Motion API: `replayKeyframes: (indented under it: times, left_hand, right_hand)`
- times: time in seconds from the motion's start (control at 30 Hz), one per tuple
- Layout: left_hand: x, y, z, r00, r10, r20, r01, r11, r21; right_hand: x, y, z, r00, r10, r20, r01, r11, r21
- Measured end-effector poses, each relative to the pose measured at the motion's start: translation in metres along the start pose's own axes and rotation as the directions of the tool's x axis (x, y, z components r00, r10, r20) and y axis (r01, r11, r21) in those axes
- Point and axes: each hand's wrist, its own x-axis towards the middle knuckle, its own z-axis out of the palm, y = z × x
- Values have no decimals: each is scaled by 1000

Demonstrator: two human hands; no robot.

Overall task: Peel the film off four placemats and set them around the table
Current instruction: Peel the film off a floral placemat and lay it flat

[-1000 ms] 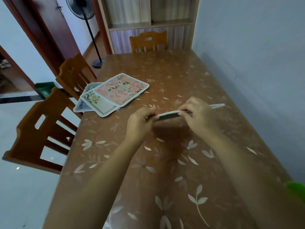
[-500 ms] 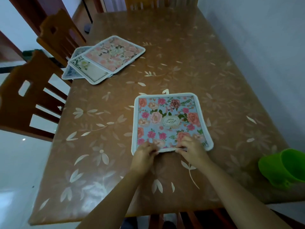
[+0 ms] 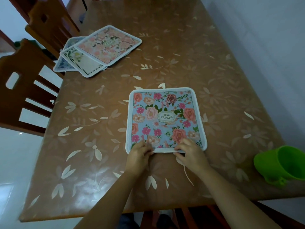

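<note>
Head view: left fingers (image 3: pixel 147 147), right fingers (image 3: pixel 182 147), pinch on placemat (image 3: pixel 165 116) edge; green cup (image 3: pixel 270 164) aside.

The table (image 3: pixel 181 47), under a brown leaf-patterned cover, carries a flowered placemat (image 3: pixel 165 116) at its near middle, a pile of three placemats (image 3: pixel 102 50) far left, and a green cup (image 3: pixel 283 164) near right.

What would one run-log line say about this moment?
blue floral placemat flat on table | left hand, right hand grip its near edge | three-placemat stack far left | green cup right edge
</note>
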Motion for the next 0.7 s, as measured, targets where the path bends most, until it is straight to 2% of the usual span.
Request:
replayKeyframes:
  times: [0.23, 0.37, 0.57, 0.7]
  left_hand:
    - [-1, -2, -2, 998, -3, -57, 5, 999, 40]
    - [-4, 0, 0, 998, -11, -68, 14, 999, 42]
    - [-10, 11, 7, 997, -27, -73, 21, 996, -84]
    - [-10, 27, 13, 996, 44, -74, -52, 992, -115]
  right_hand:
    - [-13, 20, -21, 998, 46, -34, -47, 998, -49]
    - [-18, 25, -24, 993, 94, -72, -95, 995, -13]
    - [-17, 15, -22, 991, 102, -90, -102, 995, 10]
    - [-18, -3, -13, 991, 79, -111, -72, 995, 70]
